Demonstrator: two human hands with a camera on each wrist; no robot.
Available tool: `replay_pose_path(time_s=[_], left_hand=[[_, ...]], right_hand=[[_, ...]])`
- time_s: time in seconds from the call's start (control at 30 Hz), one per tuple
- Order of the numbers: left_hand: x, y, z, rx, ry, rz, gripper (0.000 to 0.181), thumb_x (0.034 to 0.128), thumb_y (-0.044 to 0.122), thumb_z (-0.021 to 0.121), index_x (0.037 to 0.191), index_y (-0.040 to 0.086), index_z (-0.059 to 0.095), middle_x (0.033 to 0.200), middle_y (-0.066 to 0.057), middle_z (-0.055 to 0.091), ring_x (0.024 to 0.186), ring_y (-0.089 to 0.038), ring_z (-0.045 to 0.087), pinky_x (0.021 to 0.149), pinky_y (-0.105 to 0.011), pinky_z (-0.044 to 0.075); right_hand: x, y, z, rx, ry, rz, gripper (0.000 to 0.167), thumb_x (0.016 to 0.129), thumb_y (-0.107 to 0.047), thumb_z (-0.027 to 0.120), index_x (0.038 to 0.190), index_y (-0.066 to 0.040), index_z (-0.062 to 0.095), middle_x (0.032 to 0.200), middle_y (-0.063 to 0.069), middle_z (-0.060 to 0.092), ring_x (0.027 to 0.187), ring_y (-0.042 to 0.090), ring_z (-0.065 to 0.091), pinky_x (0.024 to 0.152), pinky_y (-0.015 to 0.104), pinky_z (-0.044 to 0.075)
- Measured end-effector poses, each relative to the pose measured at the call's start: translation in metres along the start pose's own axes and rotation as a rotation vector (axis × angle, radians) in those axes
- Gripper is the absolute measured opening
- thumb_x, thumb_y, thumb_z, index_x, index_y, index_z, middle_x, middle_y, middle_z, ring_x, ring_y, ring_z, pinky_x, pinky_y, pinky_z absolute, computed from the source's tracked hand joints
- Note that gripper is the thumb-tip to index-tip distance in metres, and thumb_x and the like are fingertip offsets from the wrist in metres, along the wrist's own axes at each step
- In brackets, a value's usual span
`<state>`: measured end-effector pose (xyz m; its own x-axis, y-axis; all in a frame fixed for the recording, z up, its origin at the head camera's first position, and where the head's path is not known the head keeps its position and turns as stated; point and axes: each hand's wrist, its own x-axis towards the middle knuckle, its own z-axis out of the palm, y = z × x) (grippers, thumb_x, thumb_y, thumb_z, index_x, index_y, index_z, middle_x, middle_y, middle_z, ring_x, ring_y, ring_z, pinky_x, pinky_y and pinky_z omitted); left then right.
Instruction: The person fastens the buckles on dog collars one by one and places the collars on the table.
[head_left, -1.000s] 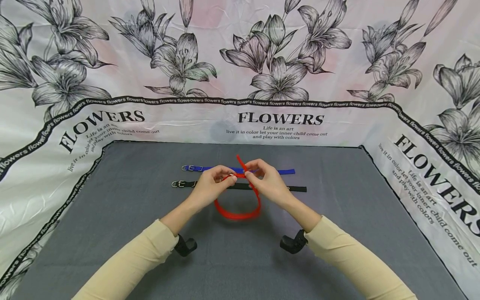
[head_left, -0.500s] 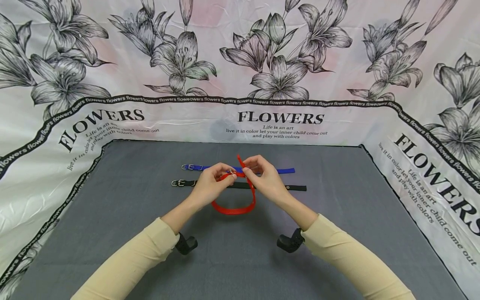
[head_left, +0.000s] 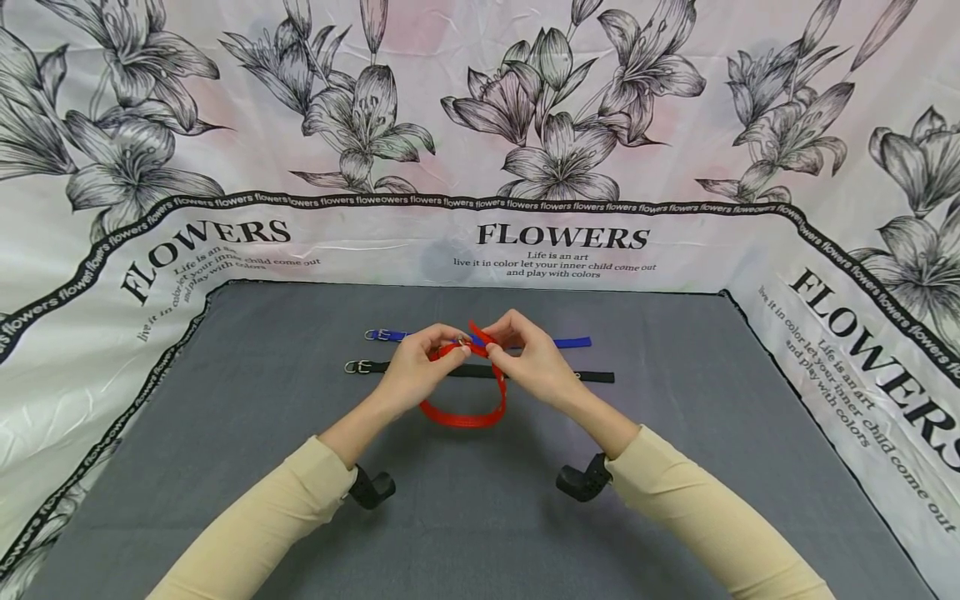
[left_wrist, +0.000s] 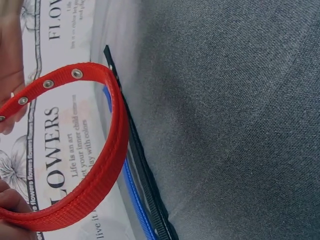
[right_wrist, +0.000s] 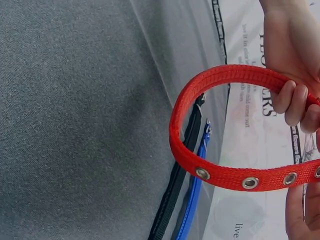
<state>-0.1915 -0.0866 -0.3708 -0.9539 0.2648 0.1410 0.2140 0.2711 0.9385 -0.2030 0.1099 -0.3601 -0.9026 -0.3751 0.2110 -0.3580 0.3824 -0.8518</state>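
Both hands hold a red collar point(head_left: 463, 421), a webbing strap with metal eyelets, bent into a loop above the table. My left hand point(head_left: 416, 367) grips its buckle end between thumb and fingers. With thumb and fingertips, my right hand point(head_left: 532, 358) pinches the strap near its free tip, which sticks up between the hands. In the right wrist view several eyelets show along the collar point(right_wrist: 250, 182), and the left fingers point(right_wrist: 295, 100) curl round its other end. The buckle itself is mostly covered by fingers.
Behind the hands a blue collar point(head_left: 573, 342) and a black collar point(head_left: 597, 377) lie flat and roughly parallel on the grey tabletop point(head_left: 480, 517). A white flower-printed cloth point(head_left: 555, 258) stands up at the back and sides.
The red loop has drawn slightly smaller and shifted a little left. Its free tip has lowered and leans more to the left, with the right fingers still on it.
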Motion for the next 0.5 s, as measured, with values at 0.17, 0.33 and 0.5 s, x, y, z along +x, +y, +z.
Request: replay_pose_path(time_s=[0.17, 0.33, 0.5], left_hand=[[0.0016, -0.0024, 0.0005, 0.001, 0.013, 0.011, 0.022, 0.0891, 0.027, 0.061, 0.107, 0.014, 0.062, 0.096, -0.007, 0.067, 0.081, -0.018, 0.06, 0.068, -0.033, 0.047], [0.0017, 0.0009, 0.0003, -0.002, 0.022, 0.012, 0.022, 0.0887, 0.028, 0.062, 0.107, 0.016, 0.062, 0.099, -0.009, 0.067, 0.08, -0.017, 0.062, 0.067, -0.033, 0.047], [0.0014, 0.0027, 0.0009, -0.016, 0.026, 0.025, 0.02, 0.0883, 0.026, 0.063, 0.105, 0.015, 0.063, 0.097, -0.006, 0.067, 0.076, -0.017, 0.06, 0.062, -0.031, 0.045]], right_hand=[[0.0002, -0.0037, -0.0037, 0.001, -0.04, 0.019, 0.011, 0.088, -0.012, 0.059, 0.098, -0.016, 0.057, 0.096, 0.002, 0.062, 0.085, 0.019, 0.059, 0.064, 0.034, 0.05], [0.0013, -0.0058, -0.0071, -0.016, -0.061, 0.021, 0.01, 0.085, -0.012, 0.06, 0.093, -0.019, 0.058, 0.091, 0.0, 0.062, 0.082, 0.018, 0.06, 0.062, 0.034, 0.05], [0.0007, -0.0086, -0.01, -0.03, -0.07, 0.025, 0.01, 0.084, -0.015, 0.06, 0.09, -0.022, 0.059, 0.093, -0.004, 0.061, 0.085, 0.016, 0.059, 0.063, 0.036, 0.049]])
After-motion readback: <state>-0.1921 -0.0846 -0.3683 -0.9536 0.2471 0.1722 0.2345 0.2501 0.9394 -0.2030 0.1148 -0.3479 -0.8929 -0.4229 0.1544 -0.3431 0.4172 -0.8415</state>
